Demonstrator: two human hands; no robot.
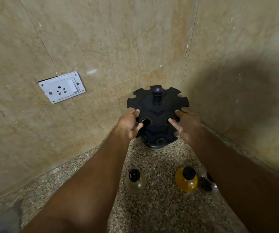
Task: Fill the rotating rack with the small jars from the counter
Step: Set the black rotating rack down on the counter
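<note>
A black rotating rack [157, 113] with round notches and a central knob stands in the counter's corner, with no jars in its slots. My left hand [130, 125] grips its top disc on the left edge, thumb on top. On the right edge, my right hand [185, 125] holds the same disc. Nearer to me on the counter stand three small black-capped jars: a pale one [135, 180], a yellow one [186, 179], and a dark one [206, 182] partly hidden behind my right forearm.
The speckled stone counter [160, 207] runs into a corner of beige tiled walls [101, 39]. A white socket and switch plate [62, 87] sits on the left wall. Something grey and blurred [4, 221] shows at the bottom left edge.
</note>
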